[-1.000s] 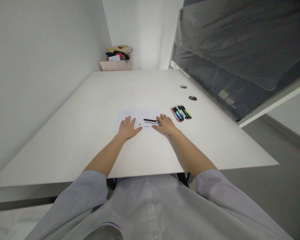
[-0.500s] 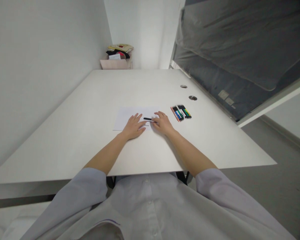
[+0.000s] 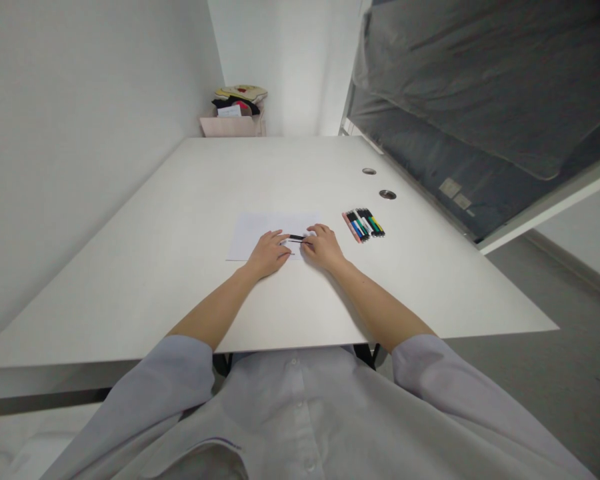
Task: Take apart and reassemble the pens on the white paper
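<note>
A black pen (image 3: 297, 237) lies between my hands over a white sheet of paper (image 3: 245, 233). My left hand (image 3: 268, 255) rests on the lower part of the paper. Its forefinger reaches the pen's left end, and the thumb stays apart beside a small thin dark piece (image 3: 293, 253). My right hand (image 3: 325, 248) has curled fingers at the pen's right end. Between its thumb and fingers is a thin dark rod (image 3: 299, 242), like a pen refill, pointing left just below the pen. The fingertips partly hide the ends of both.
Several pens and markers (image 3: 364, 225) lie in a row right of my right hand. Two round metal-rimmed holes (image 3: 387, 195) sit in the white table (image 3: 180, 267) beyond them. A grey-covered panel stands along the right edge. A pink box (image 3: 229, 127) with cloth stands at the far end.
My left fingers have drawn closer together, and the forefinger has moved onto the pen's left end, which was free before. The right hand and the thin rod have shifted slightly left.
</note>
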`<state>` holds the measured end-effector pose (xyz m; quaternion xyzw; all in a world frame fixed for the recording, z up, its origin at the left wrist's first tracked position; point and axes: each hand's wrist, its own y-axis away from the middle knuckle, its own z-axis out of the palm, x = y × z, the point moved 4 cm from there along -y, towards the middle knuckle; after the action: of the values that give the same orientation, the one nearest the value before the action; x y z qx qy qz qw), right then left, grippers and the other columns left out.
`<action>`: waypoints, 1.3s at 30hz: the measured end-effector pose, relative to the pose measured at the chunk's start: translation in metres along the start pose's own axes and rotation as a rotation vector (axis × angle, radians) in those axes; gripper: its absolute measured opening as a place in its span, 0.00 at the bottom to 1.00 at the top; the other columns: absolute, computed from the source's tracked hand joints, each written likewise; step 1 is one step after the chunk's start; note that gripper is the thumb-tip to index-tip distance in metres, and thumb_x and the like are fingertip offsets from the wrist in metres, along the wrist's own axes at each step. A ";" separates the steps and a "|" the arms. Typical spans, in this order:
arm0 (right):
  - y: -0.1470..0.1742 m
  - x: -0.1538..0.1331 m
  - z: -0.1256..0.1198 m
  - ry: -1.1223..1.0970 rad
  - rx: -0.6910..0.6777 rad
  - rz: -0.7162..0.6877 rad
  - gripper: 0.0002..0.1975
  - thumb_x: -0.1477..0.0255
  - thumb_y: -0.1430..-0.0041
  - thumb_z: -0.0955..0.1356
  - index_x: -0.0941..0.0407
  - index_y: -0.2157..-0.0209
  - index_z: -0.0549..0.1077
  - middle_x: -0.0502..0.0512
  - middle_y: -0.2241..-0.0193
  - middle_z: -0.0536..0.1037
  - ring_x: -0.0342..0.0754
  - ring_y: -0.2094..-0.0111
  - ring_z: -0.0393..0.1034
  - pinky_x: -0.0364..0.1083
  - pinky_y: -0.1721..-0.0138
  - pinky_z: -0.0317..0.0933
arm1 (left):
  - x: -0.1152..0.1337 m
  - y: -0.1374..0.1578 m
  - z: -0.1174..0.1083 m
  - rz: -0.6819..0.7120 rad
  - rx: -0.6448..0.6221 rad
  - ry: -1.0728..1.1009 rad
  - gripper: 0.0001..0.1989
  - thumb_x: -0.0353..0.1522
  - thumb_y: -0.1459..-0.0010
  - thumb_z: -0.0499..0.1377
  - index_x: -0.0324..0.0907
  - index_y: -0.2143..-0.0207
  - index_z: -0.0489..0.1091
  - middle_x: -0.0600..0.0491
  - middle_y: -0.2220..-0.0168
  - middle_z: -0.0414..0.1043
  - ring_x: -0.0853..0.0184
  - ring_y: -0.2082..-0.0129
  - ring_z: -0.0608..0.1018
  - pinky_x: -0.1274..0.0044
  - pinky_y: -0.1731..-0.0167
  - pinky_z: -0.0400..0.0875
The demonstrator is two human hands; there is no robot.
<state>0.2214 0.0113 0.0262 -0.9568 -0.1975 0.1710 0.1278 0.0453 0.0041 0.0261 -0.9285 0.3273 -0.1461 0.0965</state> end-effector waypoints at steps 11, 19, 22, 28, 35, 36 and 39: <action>-0.002 0.001 0.004 0.007 -0.033 0.000 0.13 0.71 0.38 0.65 0.56 0.61 0.82 0.63 0.46 0.72 0.61 0.42 0.56 0.58 0.43 0.56 | -0.004 -0.003 0.004 -0.030 0.018 0.027 0.09 0.31 0.40 0.58 0.46 0.64 0.80 0.50 0.44 0.74 0.55 0.37 0.67 0.57 0.37 0.60; -0.002 0.008 0.008 -0.035 -0.012 -0.046 0.13 0.72 0.38 0.64 0.55 0.61 0.81 0.63 0.46 0.71 0.61 0.41 0.55 0.61 0.41 0.54 | -0.007 -0.001 -0.004 -0.072 0.074 0.023 0.09 0.31 0.39 0.57 0.43 0.65 0.79 0.49 0.46 0.75 0.56 0.39 0.68 0.59 0.37 0.61; -0.001 0.010 0.007 -0.044 -0.023 -0.074 0.13 0.72 0.38 0.64 0.54 0.60 0.81 0.63 0.45 0.70 0.62 0.39 0.52 0.63 0.40 0.52 | -0.010 0.000 -0.008 -0.106 0.091 0.015 0.10 0.30 0.40 0.56 0.43 0.64 0.78 0.48 0.45 0.75 0.56 0.38 0.68 0.58 0.37 0.60; 0.000 0.006 0.005 -0.057 -0.026 -0.118 0.12 0.72 0.37 0.65 0.53 0.60 0.81 0.61 0.45 0.70 0.61 0.38 0.52 0.62 0.40 0.52 | -0.011 0.000 -0.007 -0.105 0.087 0.003 0.10 0.30 0.40 0.56 0.44 0.64 0.78 0.49 0.45 0.75 0.56 0.38 0.68 0.58 0.37 0.59; -0.001 -0.005 0.001 -0.045 -0.011 -0.145 0.11 0.73 0.37 0.65 0.54 0.61 0.80 0.62 0.46 0.72 0.60 0.38 0.54 0.59 0.41 0.53 | -0.007 0.000 -0.008 -0.079 0.098 0.016 0.10 0.30 0.40 0.56 0.44 0.64 0.78 0.48 0.45 0.75 0.56 0.39 0.68 0.57 0.37 0.59; -0.001 -0.007 0.000 -0.040 -0.015 -0.153 0.11 0.73 0.37 0.64 0.54 0.61 0.80 0.62 0.47 0.72 0.60 0.40 0.56 0.58 0.42 0.53 | -0.005 0.000 -0.009 -0.071 0.103 0.019 0.10 0.30 0.40 0.56 0.44 0.63 0.78 0.48 0.45 0.75 0.56 0.39 0.68 0.57 0.37 0.59; -0.001 -0.015 -0.001 -0.030 -0.064 -0.142 0.13 0.73 0.35 0.62 0.56 0.59 0.79 0.62 0.53 0.76 0.56 0.49 0.66 0.53 0.49 0.58 | -0.002 -0.001 -0.011 -0.044 0.120 0.033 0.10 0.30 0.40 0.55 0.44 0.62 0.77 0.48 0.47 0.76 0.56 0.40 0.69 0.57 0.38 0.60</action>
<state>0.2087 0.0059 0.0320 -0.9412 -0.2723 0.1696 0.1059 0.0409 0.0050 0.0359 -0.9255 0.2991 -0.1828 0.1433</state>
